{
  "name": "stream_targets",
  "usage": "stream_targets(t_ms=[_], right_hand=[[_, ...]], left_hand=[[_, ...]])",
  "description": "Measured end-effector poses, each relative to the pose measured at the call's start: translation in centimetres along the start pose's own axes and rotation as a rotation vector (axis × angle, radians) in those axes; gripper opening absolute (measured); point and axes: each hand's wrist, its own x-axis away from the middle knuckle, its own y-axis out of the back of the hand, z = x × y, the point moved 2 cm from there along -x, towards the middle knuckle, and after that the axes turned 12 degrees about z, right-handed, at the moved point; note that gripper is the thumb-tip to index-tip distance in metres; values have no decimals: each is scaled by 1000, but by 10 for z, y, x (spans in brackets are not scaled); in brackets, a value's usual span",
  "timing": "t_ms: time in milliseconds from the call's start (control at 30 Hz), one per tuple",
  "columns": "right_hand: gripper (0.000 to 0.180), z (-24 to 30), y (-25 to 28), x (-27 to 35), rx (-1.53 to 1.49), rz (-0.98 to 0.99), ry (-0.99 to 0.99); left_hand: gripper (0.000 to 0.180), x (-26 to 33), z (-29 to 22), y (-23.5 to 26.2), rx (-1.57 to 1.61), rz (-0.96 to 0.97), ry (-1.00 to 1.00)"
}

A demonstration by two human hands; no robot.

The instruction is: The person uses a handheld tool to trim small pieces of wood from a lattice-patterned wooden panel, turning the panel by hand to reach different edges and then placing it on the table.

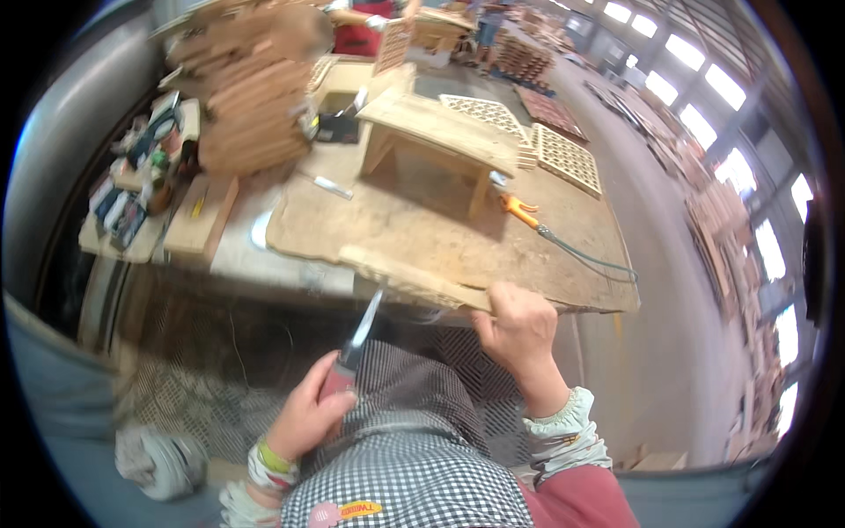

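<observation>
My left hand (304, 414) is closed around the red handle of a knife (365, 321), its silver blade pointing up toward the table edge. The blade tip is close to a long, narrow wooden strip (400, 273) lying along the near edge of the worktable (304, 224). My right hand (521, 326) grips the right end of this strip. Behind the strip, a small wooden bench (440, 128) stands on its legs on the table. To its right lies an orange air blow gun (521, 211) with a grey-green hose.
Stacked wooden boards (255, 106) rise at the back left. Lattice panels (566, 160) lie at the table's far right. A crowded tool shelf (132, 207) is at the left. A person in red (356, 35) is at the far side. A pale bundle (161, 462) sits lower left.
</observation>
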Motion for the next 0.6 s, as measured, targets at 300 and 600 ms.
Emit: stream_targets(t_ms=[300, 600], right_hand=[[37, -18, 4, 0, -105, -41, -19], [43, -11, 5, 2, -149, -12, -3]], left_hand=[[67, -18, 11, 0, -72, -40, -13], [72, -1, 11, -5, -58, -120, -19]])
